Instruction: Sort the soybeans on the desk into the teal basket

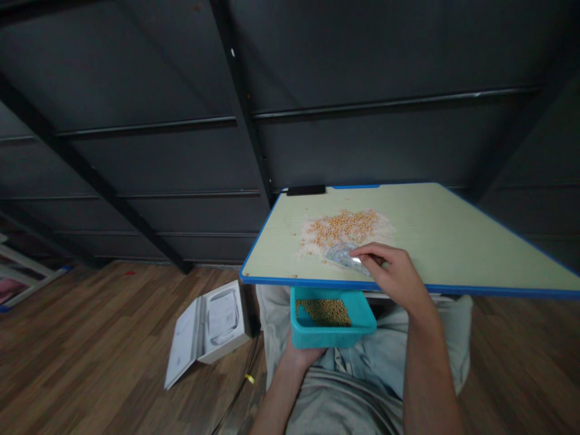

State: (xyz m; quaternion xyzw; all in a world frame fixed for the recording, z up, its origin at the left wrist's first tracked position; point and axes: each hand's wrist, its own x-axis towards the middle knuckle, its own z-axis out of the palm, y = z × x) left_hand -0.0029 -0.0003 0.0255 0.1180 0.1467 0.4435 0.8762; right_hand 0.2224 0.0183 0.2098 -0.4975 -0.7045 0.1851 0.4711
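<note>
Beans (343, 225) lie just beyond the clear plastic (341, 255) your right hand (390, 269) pinches; hold it flat. Level the bin (333, 338) above your left hand (302, 356), whose grip is hidden.

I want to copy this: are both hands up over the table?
No, the right hand is over the table, but the left hand is below it, at the turquoise tub.

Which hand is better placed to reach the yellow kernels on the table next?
Likely the right hand: it is over the table, pinching a clear plastic piece beside the yellow kernels. The left hand is lower, apparently supporting the teal container.
</note>
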